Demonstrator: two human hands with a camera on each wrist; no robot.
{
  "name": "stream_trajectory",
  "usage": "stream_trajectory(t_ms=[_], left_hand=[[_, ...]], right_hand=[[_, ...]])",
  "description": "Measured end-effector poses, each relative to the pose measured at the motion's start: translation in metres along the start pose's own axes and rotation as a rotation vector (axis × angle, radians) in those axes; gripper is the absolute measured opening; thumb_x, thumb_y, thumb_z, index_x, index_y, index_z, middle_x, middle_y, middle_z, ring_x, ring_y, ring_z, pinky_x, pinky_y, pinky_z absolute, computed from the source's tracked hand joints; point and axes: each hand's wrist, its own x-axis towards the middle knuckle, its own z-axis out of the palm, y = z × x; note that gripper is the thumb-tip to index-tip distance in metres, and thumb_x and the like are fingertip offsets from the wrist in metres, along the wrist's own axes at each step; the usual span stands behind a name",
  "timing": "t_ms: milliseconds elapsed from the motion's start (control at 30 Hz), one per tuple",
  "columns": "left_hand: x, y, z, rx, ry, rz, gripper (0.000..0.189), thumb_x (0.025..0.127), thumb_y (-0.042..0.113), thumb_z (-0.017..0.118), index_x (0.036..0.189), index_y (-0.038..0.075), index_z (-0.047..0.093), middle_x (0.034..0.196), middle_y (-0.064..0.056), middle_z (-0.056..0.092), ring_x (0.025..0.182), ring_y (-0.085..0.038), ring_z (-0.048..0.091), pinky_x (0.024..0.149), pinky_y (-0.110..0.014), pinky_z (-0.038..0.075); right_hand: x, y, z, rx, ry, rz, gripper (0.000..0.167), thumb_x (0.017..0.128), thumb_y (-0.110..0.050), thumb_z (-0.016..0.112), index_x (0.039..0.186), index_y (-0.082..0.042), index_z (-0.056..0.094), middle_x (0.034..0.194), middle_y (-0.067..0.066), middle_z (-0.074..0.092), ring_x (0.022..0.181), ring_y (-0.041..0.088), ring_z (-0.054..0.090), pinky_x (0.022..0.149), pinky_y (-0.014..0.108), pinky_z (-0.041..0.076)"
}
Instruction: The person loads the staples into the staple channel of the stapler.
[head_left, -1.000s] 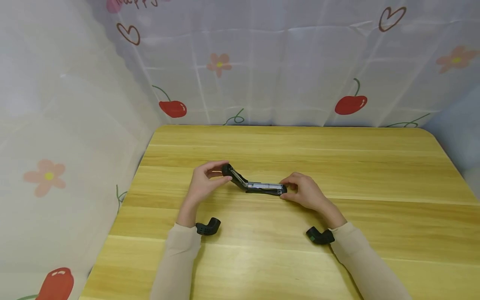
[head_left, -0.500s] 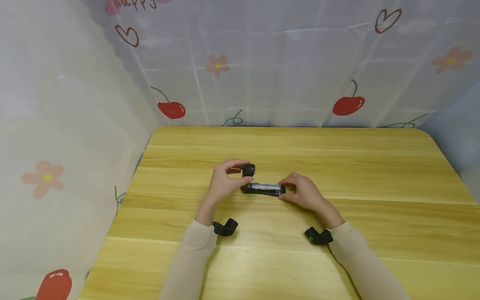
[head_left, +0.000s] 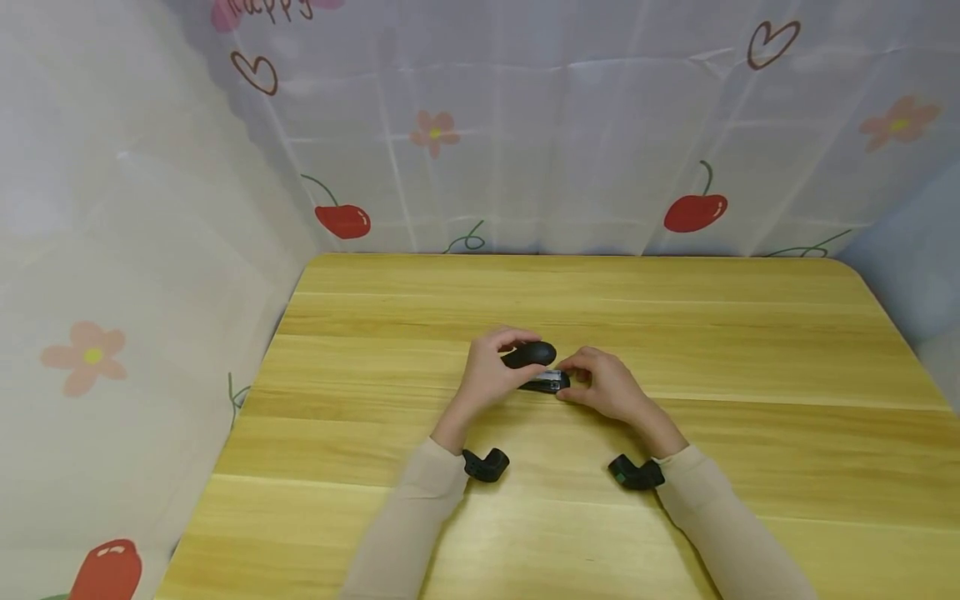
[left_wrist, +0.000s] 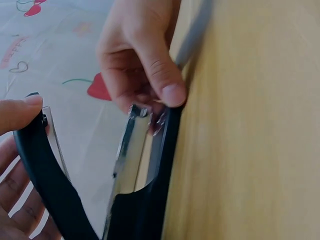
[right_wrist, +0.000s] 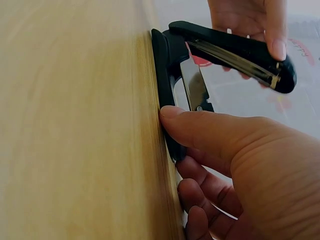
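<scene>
A black stapler (head_left: pixel 531 354) lies on the table with its top arm swung up from its base, so the silvery staple channel (left_wrist: pixel 131 160) shows between them. My left hand (head_left: pixel 491 365) grips the free end of the top arm (right_wrist: pixel 235 47), thumb on one side and fingers on the other. At the base's front end, my right hand (head_left: pixel 606 383) pinches the base (right_wrist: pixel 164 75) between thumb and fingers. In the right wrist view the top arm's metal underside faces the camera.
The wooden table (head_left: pixel 712 333) runs back to a pale curtain (head_left: pixel 540 150) printed with cherries and flowers. A black wrist camera (head_left: pixel 487 465) sits at the left cuff and another black camera (head_left: pixel 636 472) at the right cuff.
My left hand has moved right, swinging the stapler's top arm from folded far back on the left to above the base. My right hand has stayed at the base's end.
</scene>
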Motion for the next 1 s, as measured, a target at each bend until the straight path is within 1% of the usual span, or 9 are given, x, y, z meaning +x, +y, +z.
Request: stream_trajectory(t_ms=[100, 200, 300, 400, 467, 567, 700, 833, 1000], left_hand=[[0.0, -0.003, 0.008, 0.033, -0.009, 0.001, 0.037, 0.077, 0.013, 0.084, 0.111, 0.006, 0.073, 0.11, -0.008, 0.07, 0.099, -0.021, 0.062, 0.087, -0.033, 0.052], [0.001, -0.007, 0.016, 0.066, -0.019, -0.001, 0.038, 0.076, 0.012, 0.084, 0.112, 0.005, 0.073, 0.111, -0.007, 0.071, 0.104, -0.022, 0.063, 0.088, -0.032, 0.052], [0.001, -0.008, 0.022, 0.095, -0.03, -0.016, 0.039, 0.076, 0.012, 0.085, 0.112, 0.005, 0.072, 0.113, -0.006, 0.071, 0.109, -0.024, 0.062, 0.091, -0.035, 0.052], [0.001, -0.007, 0.025, 0.135, -0.044, -0.039, 0.038, 0.077, 0.013, 0.084, 0.113, 0.006, 0.073, 0.116, -0.006, 0.07, 0.112, -0.026, 0.061, 0.094, -0.039, 0.05], [0.001, -0.007, 0.027, 0.173, -0.052, -0.042, 0.038, 0.077, 0.014, 0.084, 0.113, 0.007, 0.073, 0.117, -0.006, 0.069, 0.114, -0.027, 0.059, 0.094, -0.042, 0.049], [0.0, -0.007, 0.03, 0.249, -0.069, -0.032, 0.037, 0.078, 0.017, 0.084, 0.113, 0.01, 0.073, 0.117, -0.005, 0.069, 0.114, -0.026, 0.059, 0.094, -0.043, 0.048], [-0.001, -0.007, 0.032, 0.328, -0.081, -0.017, 0.036, 0.078, 0.019, 0.084, 0.113, 0.012, 0.073, 0.116, -0.002, 0.07, 0.112, -0.024, 0.06, 0.094, -0.04, 0.049], [-0.001, -0.009, 0.034, 0.355, -0.086, -0.023, 0.036, 0.079, 0.02, 0.083, 0.113, 0.013, 0.073, 0.116, -0.001, 0.07, 0.113, -0.023, 0.059, 0.095, -0.038, 0.049], [-0.001, -0.008, 0.035, 0.352, -0.093, -0.02, 0.042, 0.078, 0.022, 0.085, 0.117, 0.013, 0.072, 0.12, -0.002, 0.068, 0.116, -0.024, 0.057, 0.096, -0.041, 0.047]], right_hand=[[0.0, -0.001, 0.0, -0.01, 0.005, -0.01, 0.031, 0.075, -0.019, 0.085, 0.1, -0.006, 0.073, 0.082, 0.001, 0.06, 0.072, 0.012, 0.048, 0.064, 0.026, 0.041], [0.0, -0.001, 0.0, -0.018, 0.005, -0.01, 0.029, 0.075, -0.019, 0.086, 0.097, -0.006, 0.072, 0.082, 0.002, 0.059, 0.072, 0.012, 0.049, 0.064, 0.027, 0.041], [0.0, 0.0, 0.0, -0.022, 0.002, -0.007, 0.028, 0.075, -0.02, 0.086, 0.094, -0.007, 0.071, 0.081, 0.002, 0.059, 0.072, 0.012, 0.049, 0.064, 0.026, 0.041], [0.0, 0.0, 0.0, -0.018, 0.0, -0.005, 0.027, 0.075, -0.02, 0.086, 0.094, -0.008, 0.071, 0.08, 0.002, 0.058, 0.072, 0.012, 0.049, 0.064, 0.026, 0.041], [0.0, 0.001, 0.0, -0.017, 0.0, -0.003, 0.027, 0.075, -0.019, 0.086, 0.095, -0.008, 0.072, 0.081, 0.002, 0.059, 0.072, 0.013, 0.049, 0.064, 0.027, 0.041], [0.0, 0.001, 0.0, -0.01, -0.002, 0.0, 0.027, 0.075, -0.019, 0.085, 0.098, -0.009, 0.073, 0.082, 0.002, 0.06, 0.072, 0.013, 0.05, 0.065, 0.027, 0.042], [0.0, 0.002, 0.001, -0.005, -0.002, -0.003, 0.028, 0.076, -0.02, 0.085, 0.099, -0.009, 0.074, 0.082, 0.002, 0.06, 0.073, 0.013, 0.05, 0.065, 0.028, 0.042], [0.001, 0.003, 0.002, -0.007, -0.002, -0.005, 0.028, 0.076, -0.02, 0.085, 0.099, -0.01, 0.074, 0.081, 0.001, 0.059, 0.072, 0.013, 0.05, 0.065, 0.028, 0.042], [0.001, 0.004, 0.0, 0.0, -0.004, -0.008, 0.03, 0.076, -0.02, 0.085, 0.101, -0.008, 0.073, 0.083, 0.002, 0.06, 0.073, 0.013, 0.051, 0.066, 0.028, 0.043]])
